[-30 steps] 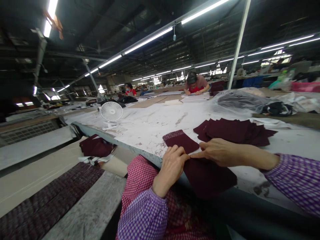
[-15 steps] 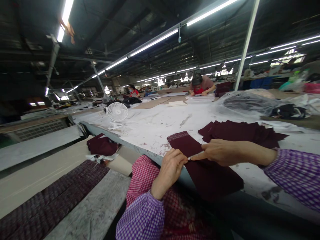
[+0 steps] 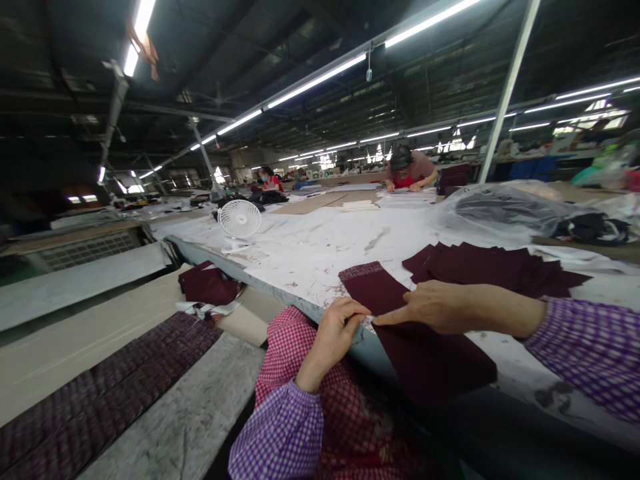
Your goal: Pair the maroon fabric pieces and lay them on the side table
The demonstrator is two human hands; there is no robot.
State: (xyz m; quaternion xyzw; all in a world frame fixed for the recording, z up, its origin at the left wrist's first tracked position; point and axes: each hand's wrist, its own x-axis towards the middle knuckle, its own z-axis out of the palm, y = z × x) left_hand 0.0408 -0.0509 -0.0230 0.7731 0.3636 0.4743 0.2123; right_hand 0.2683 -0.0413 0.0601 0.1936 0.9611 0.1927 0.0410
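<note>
A dark maroon fabric piece (image 3: 435, 360) lies across the table's near edge, its lower part hanging over. Its far end has a speckled pale band. My left hand (image 3: 336, 333) is at the fabric's left edge with thumb and forefinger pinched together. A tiny white bit (image 3: 368, 320) shows beside the fingertips; whether they hold it is unclear. From the right, my right hand (image 3: 437, 308) holds the fabric at the edge, one digit stretched along it towards the left fingertips and the other fingers curled, partly hidden. A fanned pile of maroon pieces (image 3: 490, 267) lies just beyond.
A small white fan (image 3: 240, 220) stands on the white-covered table (image 3: 320, 243). Clear plastic bags (image 3: 505, 207) lie at right. A lower surface at left holds a maroon bundle (image 3: 209, 285) and speckled dark fabric (image 3: 110, 373). A co-worker (image 3: 413, 170) bends over the table's far side.
My left hand has drawn slightly left, away from the right fingertip, so a small gap has opened between them. The whole view has shifted a little. The fabric lies much as before.
</note>
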